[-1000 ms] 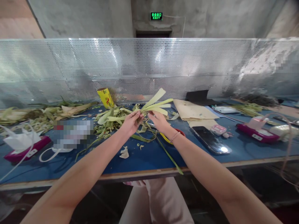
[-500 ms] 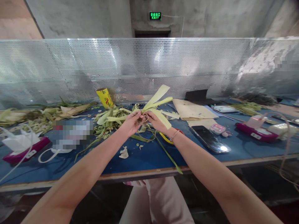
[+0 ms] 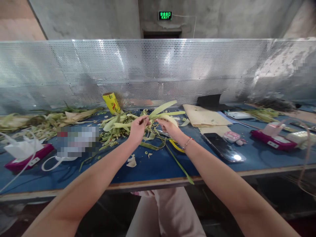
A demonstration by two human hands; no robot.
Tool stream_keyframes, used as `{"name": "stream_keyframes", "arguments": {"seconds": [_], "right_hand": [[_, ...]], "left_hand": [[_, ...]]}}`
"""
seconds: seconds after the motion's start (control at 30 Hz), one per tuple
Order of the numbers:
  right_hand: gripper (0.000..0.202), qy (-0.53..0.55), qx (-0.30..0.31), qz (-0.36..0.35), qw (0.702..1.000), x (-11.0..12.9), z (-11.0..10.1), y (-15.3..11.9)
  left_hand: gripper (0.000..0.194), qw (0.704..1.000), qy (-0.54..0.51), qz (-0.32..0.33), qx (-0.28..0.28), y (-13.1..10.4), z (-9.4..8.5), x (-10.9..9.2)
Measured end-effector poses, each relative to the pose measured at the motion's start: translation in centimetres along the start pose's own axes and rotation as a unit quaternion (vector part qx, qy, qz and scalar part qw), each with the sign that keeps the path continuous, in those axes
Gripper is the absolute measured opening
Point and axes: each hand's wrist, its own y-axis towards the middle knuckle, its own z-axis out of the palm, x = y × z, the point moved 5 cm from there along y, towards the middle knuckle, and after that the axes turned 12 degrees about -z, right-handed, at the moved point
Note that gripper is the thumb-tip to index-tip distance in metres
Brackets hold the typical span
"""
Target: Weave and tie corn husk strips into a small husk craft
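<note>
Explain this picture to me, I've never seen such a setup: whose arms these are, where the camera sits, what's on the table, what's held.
There is no machine here: these are a person's own bare arms. The camera is worn on the head, looking forward and down.

On the blue table lie a heap of leaf scraps, a yellow container, brown paper, a dark phone and, on either side, purple power strips. Behind stands a perforated metal screen.

The left hand pinches pale green leaf strips. The right hand is close beside them; its exact grip is unclear.
</note>
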Motion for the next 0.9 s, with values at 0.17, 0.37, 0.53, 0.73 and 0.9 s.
{"name": "stream_keyframes", "arguments": {"seconds": [0.17,0.37,0.53,0.73,0.9], "right_hand": [[0.028,0.027,0.052,0.017,0.998,0.6,2.0,-0.6],[0.023,-0.086,0.062,-0.001,0.994,2.0,3.3,-1.0],[0.006,-0.087,0.066,-0.021,0.994,1.6,2.8,-0.5],[0.020,-0.006,0.078,0.037,0.996,-0.3,2.1,-0.2],[0.030,0.029,0.114,0.060,0.991,-1.1,2.7,-0.4]], "left_hand": [[0.013,0.988,0.108,0.097,-0.061,-1.4,-0.5,-1.8],[0.015,0.984,0.105,0.133,-0.050,-2.5,0.1,-2.9],[0.016,0.987,0.109,0.109,-0.053,-1.8,-0.1,-2.4],[0.015,0.999,-0.001,0.022,-0.031,-0.7,-0.1,-0.9],[0.009,0.990,-0.129,-0.055,0.015,-0.3,0.5,-0.3]]}}
